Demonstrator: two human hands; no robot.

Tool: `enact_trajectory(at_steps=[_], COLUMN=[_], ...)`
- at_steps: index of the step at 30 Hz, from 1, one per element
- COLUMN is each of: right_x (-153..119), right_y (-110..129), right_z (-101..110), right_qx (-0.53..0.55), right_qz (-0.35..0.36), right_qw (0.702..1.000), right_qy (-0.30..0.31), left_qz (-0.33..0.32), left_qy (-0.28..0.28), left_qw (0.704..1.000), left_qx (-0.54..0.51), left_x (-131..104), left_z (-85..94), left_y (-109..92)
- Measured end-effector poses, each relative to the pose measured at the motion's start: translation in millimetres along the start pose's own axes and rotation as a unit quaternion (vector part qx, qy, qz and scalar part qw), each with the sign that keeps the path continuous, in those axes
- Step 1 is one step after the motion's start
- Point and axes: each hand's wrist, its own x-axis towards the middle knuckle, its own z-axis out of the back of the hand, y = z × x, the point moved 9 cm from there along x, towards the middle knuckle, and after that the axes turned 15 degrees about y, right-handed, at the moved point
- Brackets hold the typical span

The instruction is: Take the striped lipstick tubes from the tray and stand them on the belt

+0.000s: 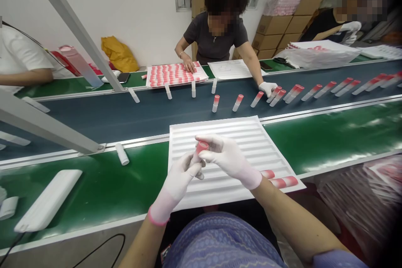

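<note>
A small tube with a pink end fading to white [202, 147] is held between my two gloved hands, pink end up. My left hand [184, 172] grips its lower part. The fingers and thumb of my right hand [221, 155] close around its pink top. Beneath both hands lies a white ridged foam tray [185, 132] with long grooves. A few similar pink-and-white tubes [285, 182] rest in its near right corner, partly behind my right wrist.
A dark conveyor belt [150, 117] carries several upright pink-topped tubes [238, 102] and plain white ones. Across it, a co-worker's gloved hand [268, 88] touches tubes, beside a filled tray [176, 73]. On my green bench lie a white power strip [50, 199] and a white tube [122, 154].
</note>
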Motion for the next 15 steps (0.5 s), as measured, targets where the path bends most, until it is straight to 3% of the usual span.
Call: enact_trajectory(at_steps=[4, 6, 8, 9, 12, 13, 15], right_x=[-5.3, 3.6, 25.7, 41.0, 95.3, 115.5, 152.7], right_y=[-5.7, -7.4, -8.3, -7.4, -2.4, -4.0, -11.9], right_z=[-10.0, -11.8, -0.3, 12.9, 66.0, 81.1, 104.4], right_qx=[-0.077, -0.117, -0.135, -0.15, -0.224, -0.239, -0.258], right_qz=[0.019, 0.034, 0.05, 0.059, 0.079, 0.076, 0.056], right_qw=[0.997, 0.992, 0.99, 0.986, 0.96, 0.954, 0.947], right_qy=[-0.009, 0.004, -0.004, -0.031, -0.149, -0.168, -0.182], left_qz=[0.011, -0.014, -0.027, -0.016, 0.089, 0.138, 0.215], left_qy=[-0.053, -0.065, -0.124, -0.179, -0.361, -0.381, -0.382], left_qw=[0.998, 0.996, 0.979, 0.957, 0.835, 0.807, 0.785], left_qx=[0.027, 0.064, 0.16, 0.228, 0.405, 0.429, 0.439], left_x=[2.1, 3.9, -0.1, -5.5, -29.4, -32.5, -31.8], left_z=[6.6, 21.1, 55.4, 79.6, 156.2, 176.2, 205.4], left_y=[15.7, 18.9, 14.6, 10.3, -3.1, -1.2, 9.8])
